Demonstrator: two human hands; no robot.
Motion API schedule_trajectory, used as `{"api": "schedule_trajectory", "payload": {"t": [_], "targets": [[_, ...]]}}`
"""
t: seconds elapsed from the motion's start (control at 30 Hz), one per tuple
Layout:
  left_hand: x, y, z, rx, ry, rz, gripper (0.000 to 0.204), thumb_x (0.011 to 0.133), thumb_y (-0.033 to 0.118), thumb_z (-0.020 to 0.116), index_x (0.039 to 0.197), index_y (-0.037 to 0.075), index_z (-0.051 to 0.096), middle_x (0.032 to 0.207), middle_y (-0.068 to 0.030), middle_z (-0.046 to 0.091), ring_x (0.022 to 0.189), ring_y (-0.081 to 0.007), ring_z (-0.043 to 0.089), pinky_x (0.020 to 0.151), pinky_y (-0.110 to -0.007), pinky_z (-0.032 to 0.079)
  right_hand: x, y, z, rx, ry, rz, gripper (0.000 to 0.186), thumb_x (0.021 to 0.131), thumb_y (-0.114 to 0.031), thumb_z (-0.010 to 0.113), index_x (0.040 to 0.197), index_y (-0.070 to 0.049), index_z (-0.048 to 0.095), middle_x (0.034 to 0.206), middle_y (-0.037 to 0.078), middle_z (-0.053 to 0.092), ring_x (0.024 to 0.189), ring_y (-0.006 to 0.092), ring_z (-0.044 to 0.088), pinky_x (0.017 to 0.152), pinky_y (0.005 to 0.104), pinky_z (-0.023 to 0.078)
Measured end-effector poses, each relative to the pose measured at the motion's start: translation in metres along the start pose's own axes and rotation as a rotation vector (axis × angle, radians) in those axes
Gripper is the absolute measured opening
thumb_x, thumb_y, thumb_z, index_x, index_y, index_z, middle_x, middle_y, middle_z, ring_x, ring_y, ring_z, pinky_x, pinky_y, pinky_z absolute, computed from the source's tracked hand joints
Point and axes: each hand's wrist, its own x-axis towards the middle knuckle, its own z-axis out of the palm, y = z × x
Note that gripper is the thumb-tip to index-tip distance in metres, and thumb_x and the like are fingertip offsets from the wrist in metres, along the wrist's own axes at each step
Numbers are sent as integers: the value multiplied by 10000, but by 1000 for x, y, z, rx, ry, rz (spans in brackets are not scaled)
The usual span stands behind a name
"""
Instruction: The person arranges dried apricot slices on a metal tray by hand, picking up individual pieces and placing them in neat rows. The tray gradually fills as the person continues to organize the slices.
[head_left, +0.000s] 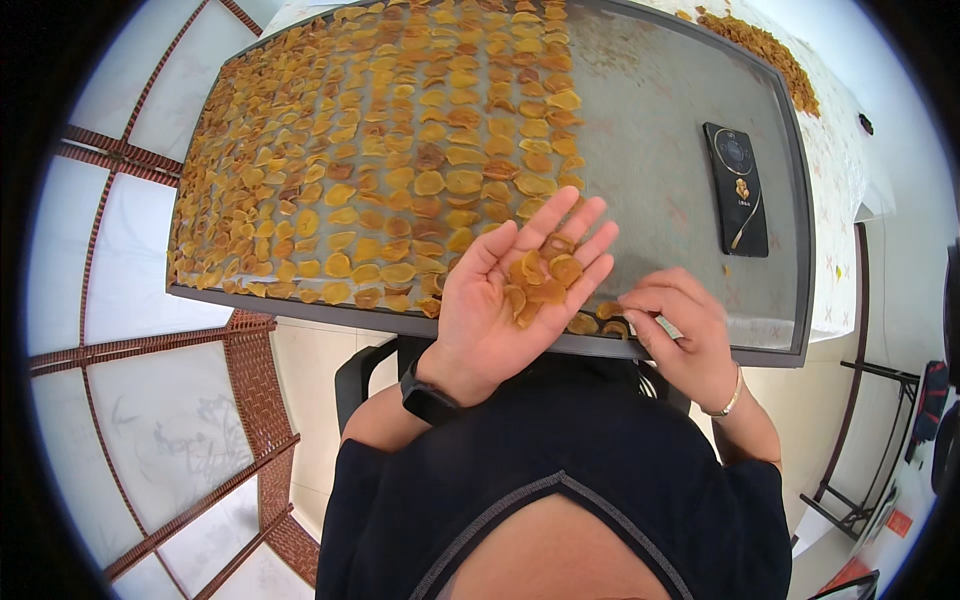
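My left hand (500,300) is turned palm up, its fingers stretched out, and carries a small heap of dried amber slices (540,278). They look like thin dried root or fruit pieces; their exact kind I cannot tell. To its right, my right hand (680,330) is closed in a pinch on one dried slice (608,310), low over the near edge of the framed mesh tray (640,130). Several slices (582,324) lie under and beside those fingertips. Rows of slices (400,180) cover the tray's left and middle.
A black phone (736,190) lies on the tray's right part. Behind the tray, a pile of brown slices (765,55) rests on the white-covered table (835,190). A folding screen with woven brown frames (160,340) stands at the left. A black metal stand (870,450) is at the right.
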Motion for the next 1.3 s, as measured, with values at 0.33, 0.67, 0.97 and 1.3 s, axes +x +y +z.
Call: {"api": "schedule_trajectory", "payload": {"t": [0.33, 0.67, 0.97, 1.3], "targets": [[5, -11, -1, 67, -27, 4, 580, 1003, 235, 367, 1542, 43, 267, 1603, -165, 259, 1488, -338, 221, 1220, -482, 170, 30, -25, 14, -73, 73, -287, 205, 725, -19, 777, 911, -51, 695, 906, 73, 649, 794, 257, 626, 670, 353, 509], [4, -11, -1, 106, -24, -16, 566, 1008, 234, 343, 1529, 20, 290, 1596, -185, 267, 1482, -352, 229, 1218, -485, 177, 31, -23, 22, -41, 79, -199, 194, 735, 14, 773, 900, -44, 688, 896, 80, 645, 748, 221, 622, 614, 306, 498], [-2, 3, 4, 34, -3, 53, 529, 993, 200, 404, 1484, 5, 368, 1576, -189, 302, 1481, -332, 241, 1223, -461, 193, 25, -9, -20, 221, -24, 296, 30, 908, -12, 614, 937, -4, 614, 861, -7, 621, 697, 31, 517, 624, 203, 438], [-2, 6, 5, -23, -1, 66, 521, 1000, 184, 398, 1487, 2, 359, 1592, -202, 263, 1505, -329, 176, 1236, -469, 154, 38, 19, -11, 92, -302, 397, 52, 927, -49, 639, 908, -3, 624, 761, -13, 552, 670, 44, 460, 575, 236, 399]]}}
